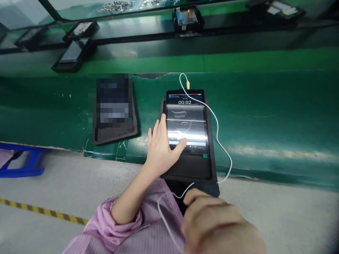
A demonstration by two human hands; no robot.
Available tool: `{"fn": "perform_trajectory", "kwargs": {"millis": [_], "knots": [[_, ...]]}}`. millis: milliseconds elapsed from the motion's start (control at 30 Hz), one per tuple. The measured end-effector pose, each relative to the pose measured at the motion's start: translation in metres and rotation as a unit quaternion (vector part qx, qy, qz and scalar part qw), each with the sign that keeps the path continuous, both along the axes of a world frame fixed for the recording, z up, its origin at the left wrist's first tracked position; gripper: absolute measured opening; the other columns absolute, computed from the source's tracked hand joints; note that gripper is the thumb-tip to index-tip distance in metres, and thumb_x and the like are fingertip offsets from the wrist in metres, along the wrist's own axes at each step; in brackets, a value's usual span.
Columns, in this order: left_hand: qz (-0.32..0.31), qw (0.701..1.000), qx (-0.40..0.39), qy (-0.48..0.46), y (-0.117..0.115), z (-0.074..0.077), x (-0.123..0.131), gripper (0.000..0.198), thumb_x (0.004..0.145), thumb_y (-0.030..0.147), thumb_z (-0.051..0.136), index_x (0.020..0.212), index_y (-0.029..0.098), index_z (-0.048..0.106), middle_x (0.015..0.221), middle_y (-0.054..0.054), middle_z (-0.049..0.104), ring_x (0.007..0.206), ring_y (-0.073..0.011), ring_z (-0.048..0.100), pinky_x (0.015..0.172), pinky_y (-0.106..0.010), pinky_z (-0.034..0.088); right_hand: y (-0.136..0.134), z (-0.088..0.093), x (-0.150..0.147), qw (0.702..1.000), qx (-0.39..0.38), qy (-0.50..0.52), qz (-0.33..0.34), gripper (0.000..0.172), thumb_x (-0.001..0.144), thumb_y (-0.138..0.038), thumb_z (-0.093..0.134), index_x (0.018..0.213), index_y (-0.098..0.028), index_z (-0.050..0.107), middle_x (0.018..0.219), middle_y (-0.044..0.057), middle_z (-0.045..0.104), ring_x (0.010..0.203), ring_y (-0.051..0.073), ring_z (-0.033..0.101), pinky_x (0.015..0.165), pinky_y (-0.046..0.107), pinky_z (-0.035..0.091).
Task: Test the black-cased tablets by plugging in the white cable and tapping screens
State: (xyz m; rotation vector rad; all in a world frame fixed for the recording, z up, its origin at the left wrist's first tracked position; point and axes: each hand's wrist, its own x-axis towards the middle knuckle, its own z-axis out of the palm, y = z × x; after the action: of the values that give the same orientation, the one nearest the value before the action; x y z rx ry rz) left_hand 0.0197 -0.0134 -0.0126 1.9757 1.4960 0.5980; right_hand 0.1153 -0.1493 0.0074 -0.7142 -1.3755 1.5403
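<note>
A tablet lies face up in a black tray, its lit screen showing 00:02. My left hand rests along the tablet's left edge, fingers spread, thumb over the lower screen. A white cable with a yellowish plug at the tablet's top edge loops down the right side and hangs in front of my body. Close to the camera, my right hand is curled and blurred; what it holds, if anything, is hidden.
Another black tray with a pixelated device stands to the left on the green table. Farther back, more trays with devices sit along a conveyor. A blue stool is at the lower left.
</note>
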Motion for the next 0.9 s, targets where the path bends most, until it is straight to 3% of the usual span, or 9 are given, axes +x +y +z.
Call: {"fn": "perform_trajectory", "kwargs": {"millis": [67, 133, 200, 467, 600, 900], "knots": [[-0.004, 1.000, -0.002, -0.001, 0.000, 0.000, -0.001, 0.080, 0.086, 0.050, 0.051, 0.151, 0.021, 0.014, 0.160, -0.015, 0.024, 0.147, -0.0343, 0.019, 0.117, -0.062, 0.008, 0.012, 0.000, 0.016, 0.986, 0.078, -0.051, -0.135, 0.014, 0.083, -0.013, 0.065, 0.077, -0.023, 0.073, 0.071, -0.004, 0.073, 0.069, 0.015, 0.071, 0.087, 0.041, 0.053], [-0.006, 1.000, -0.001, 0.009, 0.000, -0.001, -0.002, 0.083, 0.084, 0.050, 0.053, 0.151, 0.020, 0.014, 0.159, -0.016, 0.023, 0.147, -0.0347, 0.019, 0.117, -0.063, 0.009, 0.020, -0.004, 0.036, 0.959, 0.157, -0.118, -0.202, 0.020, 0.079, -0.008, 0.069, 0.091, -0.024, 0.072, 0.080, 0.002, 0.075, 0.075, 0.018, 0.071, 0.086, 0.039, 0.056], [-0.007, 1.000, 0.009, 0.021, 0.000, -0.001, -0.001, 0.086, 0.083, 0.050, 0.055, 0.151, 0.019, 0.013, 0.159, -0.017, 0.024, 0.147, -0.0354, 0.020, 0.116, -0.063, 0.010, 0.022, -0.011, 0.048, 0.932, 0.201, -0.183, -0.241, 0.023, 0.082, -0.005, 0.065, 0.095, -0.023, 0.070, 0.078, 0.001, 0.073, 0.073, 0.018, 0.070, 0.084, 0.039, 0.056], [-0.009, 0.999, 0.038, 0.034, 0.000, -0.005, -0.001, 0.083, 0.086, 0.051, 0.054, 0.151, 0.021, 0.013, 0.158, -0.017, 0.026, 0.146, -0.0357, 0.023, 0.115, -0.063, 0.015, 0.017, -0.026, 0.048, 0.923, 0.222, -0.225, -0.219, 0.016, 0.088, -0.008, 0.062, 0.097, -0.021, 0.066, 0.079, 0.002, 0.071, 0.074, 0.018, 0.068, 0.077, 0.036, 0.055], [-0.004, 0.999, 0.037, 0.024, -0.001, -0.006, -0.002, 0.077, 0.089, 0.051, 0.046, 0.151, 0.019, 0.015, 0.159, -0.017, 0.026, 0.146, -0.0338, 0.023, 0.116, -0.062, 0.013, 0.016, -0.029, 0.053, 0.916, 0.231, -0.248, -0.217, 0.012, 0.091, -0.012, 0.060, 0.098, -0.021, 0.064, 0.081, 0.001, 0.071, 0.077, 0.016, 0.068, 0.081, 0.034, 0.053], [-0.011, 0.999, 0.027, 0.037, -0.001, -0.004, -0.001, 0.079, 0.088, 0.050, 0.048, 0.151, 0.018, 0.013, 0.159, -0.016, 0.023, 0.147, -0.0340, 0.021, 0.117, -0.061, 0.012, 0.017, -0.029, 0.052, 0.898, 0.250, -0.323, -0.161, 0.009, 0.095, -0.013, 0.057, 0.093, -0.020, 0.063, 0.086, 0.000, 0.070, 0.083, 0.015, 0.066, 0.089, 0.034, 0.048]]}}
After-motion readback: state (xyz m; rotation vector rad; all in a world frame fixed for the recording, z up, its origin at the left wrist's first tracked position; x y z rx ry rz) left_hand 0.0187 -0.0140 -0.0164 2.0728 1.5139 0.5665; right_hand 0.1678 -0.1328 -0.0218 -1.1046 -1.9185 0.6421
